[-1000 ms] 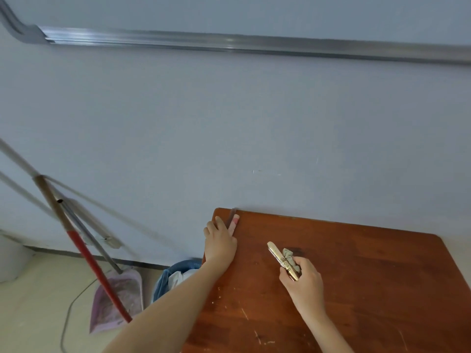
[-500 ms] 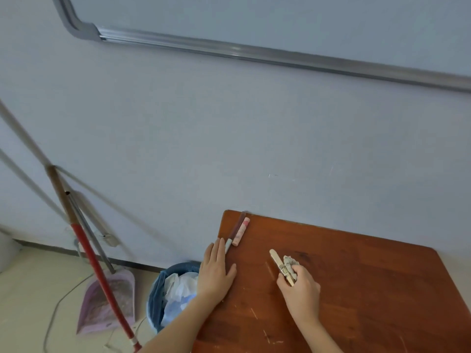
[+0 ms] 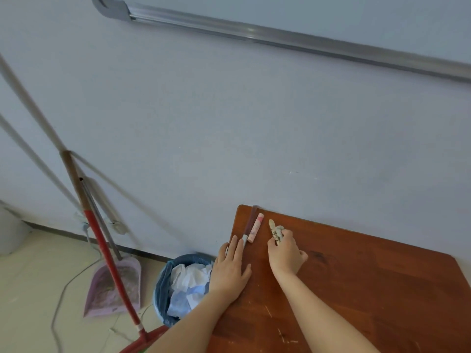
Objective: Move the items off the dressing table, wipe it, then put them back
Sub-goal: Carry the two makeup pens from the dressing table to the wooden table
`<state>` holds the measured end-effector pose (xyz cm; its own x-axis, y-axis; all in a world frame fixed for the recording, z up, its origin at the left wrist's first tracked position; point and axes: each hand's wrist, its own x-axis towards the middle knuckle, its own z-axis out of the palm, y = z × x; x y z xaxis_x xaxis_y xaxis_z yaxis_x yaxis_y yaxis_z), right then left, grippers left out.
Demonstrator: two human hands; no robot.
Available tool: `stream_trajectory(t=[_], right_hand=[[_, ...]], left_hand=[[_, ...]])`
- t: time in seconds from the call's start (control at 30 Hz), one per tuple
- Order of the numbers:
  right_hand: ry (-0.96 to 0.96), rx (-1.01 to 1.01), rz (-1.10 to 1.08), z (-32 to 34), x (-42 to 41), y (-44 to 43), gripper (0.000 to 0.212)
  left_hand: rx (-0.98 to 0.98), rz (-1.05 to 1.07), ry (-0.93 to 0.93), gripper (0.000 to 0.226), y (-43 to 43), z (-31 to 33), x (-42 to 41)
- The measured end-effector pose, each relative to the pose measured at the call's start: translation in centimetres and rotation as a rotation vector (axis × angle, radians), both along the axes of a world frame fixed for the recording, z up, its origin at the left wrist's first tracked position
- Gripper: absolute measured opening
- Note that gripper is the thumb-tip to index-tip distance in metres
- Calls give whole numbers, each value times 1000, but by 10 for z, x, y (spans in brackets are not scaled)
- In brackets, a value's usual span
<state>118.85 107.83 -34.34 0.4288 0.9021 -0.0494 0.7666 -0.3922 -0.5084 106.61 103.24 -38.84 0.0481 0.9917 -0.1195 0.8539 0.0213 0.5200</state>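
1. The cream stick is at the worktop's back-left corner, beside the pink tube and dark pencil, seemingly being lined up
2. The right hand keeps its grip clamped on it and a crumpled wad
3. The left hand rests flat, grip apart, steadying

A blue bin of crumpled paper stood beside a red-handled broom and lilac dustpan against the wall.

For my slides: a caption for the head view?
Left hand flat on table; right hand holds cream tube beside pink tube and pencil.
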Motion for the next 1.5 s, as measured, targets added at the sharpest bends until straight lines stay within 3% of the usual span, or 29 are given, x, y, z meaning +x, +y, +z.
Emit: stream_trajectory(t=[0.3, 0.43, 0.5, 0.7, 1.03, 1.17, 1.27, 1.4, 1.5], right_hand=[[-28, -12, 188, -4, -4, 21, 28], [-8, -40, 247, -4, -1, 19, 35], [5, -46, 238, -4, 0, 19, 36], [30, -51, 251, -3, 2, 24, 38], [84, 37, 235, -4, 2, 30, 32], [-98, 76, 318, -1, 21, 28, 28], [-184, 78, 258, 3, 36, 32, 26], [-142, 182, 130, 10, 35, 42, 26], [-65, 80, 287, 7, 25, 46, 29]], left_hand=[[-48, 4, -18, 69, 1, -2, -1], [-45, 188, -41, 88, 24, 8, 1], [-67, 242, -98, 87, 48, 17, 0], [-93, 84, 2, 61, 59, 10, 3], [2, -80, 67, 56, 52, 6, 9], [30, -98, 28, 54, 51, 6, 7], [49, -105, 17, 54, 49, 5, 7], [79, -111, -1, 54, 47, 6, 6], [90, -118, -11, 55, 48, 5, 6]])
